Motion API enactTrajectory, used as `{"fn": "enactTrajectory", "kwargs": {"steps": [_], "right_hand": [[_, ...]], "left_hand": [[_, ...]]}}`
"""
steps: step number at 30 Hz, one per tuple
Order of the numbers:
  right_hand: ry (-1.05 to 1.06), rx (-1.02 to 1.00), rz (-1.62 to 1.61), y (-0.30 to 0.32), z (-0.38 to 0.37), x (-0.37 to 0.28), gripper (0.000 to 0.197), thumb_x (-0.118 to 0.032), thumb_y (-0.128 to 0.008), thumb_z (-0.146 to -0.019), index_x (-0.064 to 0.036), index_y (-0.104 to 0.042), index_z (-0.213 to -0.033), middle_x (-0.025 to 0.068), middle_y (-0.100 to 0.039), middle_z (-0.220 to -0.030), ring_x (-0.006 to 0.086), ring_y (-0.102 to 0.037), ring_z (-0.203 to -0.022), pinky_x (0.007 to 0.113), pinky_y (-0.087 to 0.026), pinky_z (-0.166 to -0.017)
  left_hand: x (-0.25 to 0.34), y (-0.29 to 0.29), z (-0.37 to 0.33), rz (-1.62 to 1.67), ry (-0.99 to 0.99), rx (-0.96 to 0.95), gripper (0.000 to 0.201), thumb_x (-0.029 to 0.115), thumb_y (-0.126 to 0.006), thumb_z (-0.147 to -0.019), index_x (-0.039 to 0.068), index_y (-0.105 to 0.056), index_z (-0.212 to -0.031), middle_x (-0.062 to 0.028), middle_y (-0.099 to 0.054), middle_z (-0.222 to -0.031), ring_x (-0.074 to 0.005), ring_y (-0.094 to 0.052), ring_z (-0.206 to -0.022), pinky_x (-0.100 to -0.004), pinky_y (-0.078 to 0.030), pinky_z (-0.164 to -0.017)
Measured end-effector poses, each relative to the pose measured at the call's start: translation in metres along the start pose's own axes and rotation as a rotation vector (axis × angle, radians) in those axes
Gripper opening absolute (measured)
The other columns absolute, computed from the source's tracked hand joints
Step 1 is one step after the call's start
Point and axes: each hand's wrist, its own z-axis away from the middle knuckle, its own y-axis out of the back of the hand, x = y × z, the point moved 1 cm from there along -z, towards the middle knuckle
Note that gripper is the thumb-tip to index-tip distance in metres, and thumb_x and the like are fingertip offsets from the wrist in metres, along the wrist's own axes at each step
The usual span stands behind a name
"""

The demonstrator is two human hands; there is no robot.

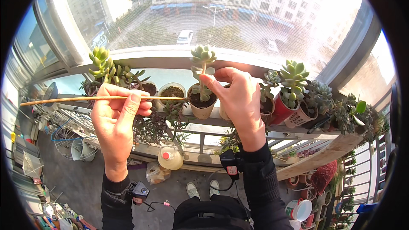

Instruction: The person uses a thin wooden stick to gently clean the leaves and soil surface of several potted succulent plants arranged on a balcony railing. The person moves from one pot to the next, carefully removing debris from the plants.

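Observation:
My left hand [114, 123] pinches a long, thin wooden stick [68, 100] between thumb and fingers. It lies nearly level, and its right end reaches the rim of a small pale pot [202, 111]. In that pot, filled with dark soil, stands a tall succulent [203, 55] with a pale bare stem and a green rosette on top. My right hand [242, 104] is closed at the plant's stem, thumb against it just below the rosette. The right fingertips are partly hidden behind the thumb.
Left of the pot stand a pale pot [172, 89] and a yellow-green succulent [101, 61]. To the right are a red pot [283, 110] and several more succulents along the window ledge. A jug with a red cap [170, 157] stands below, near my shoes [193, 191].

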Motion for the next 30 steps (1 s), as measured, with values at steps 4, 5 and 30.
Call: {"fn": "enactTrajectory", "kwargs": {"steps": [4, 5, 30], "right_hand": [[-0.022, -0.027, -0.004, 0.001, -0.001, -0.001, 0.042, -0.038, -0.083, -0.081, 0.0011, -0.072, -0.091, 0.0173, -0.072, -0.085, 0.0332, -0.070, -0.076, 0.038, -0.055, -0.069], [-0.021, -0.032, -0.002, 0.001, -0.001, -0.001, 0.043, -0.039, -0.083, -0.081, 0.0012, -0.072, -0.092, 0.0174, -0.072, -0.086, 0.0333, -0.070, -0.077, 0.038, -0.055, -0.069], [0.243, 0.014, 0.210, 0.015, 0.072, -0.021, 0.012, -0.010, -0.079, -0.081, -0.0094, -0.074, -0.092, 0.0046, -0.057, -0.086, 0.0255, -0.056, -0.085, 0.039, -0.046, -0.075]], "left_hand": [[0.000, 0.000, 0.000, -0.006, 0.001, -0.002, 0.010, 0.005, -0.063, -0.100, 0.002, -0.054, -0.098, -0.0150, -0.071, -0.091, -0.0160, -0.070, -0.074, -0.0279, -0.060, -0.069], [0.000, 0.000, 0.000, -0.010, 0.003, -0.001, 0.010, 0.005, -0.063, -0.100, 0.002, -0.054, -0.098, -0.0151, -0.071, -0.091, -0.0161, -0.070, -0.075, -0.0280, -0.060, -0.069], [-0.028, -0.017, 0.007, 0.025, 0.046, -0.048, 0.008, 0.002, -0.062, -0.099, 0.000, -0.055, -0.097, -0.0103, -0.070, -0.090, -0.0122, -0.069, -0.075, -0.0243, -0.059, -0.068]]}}
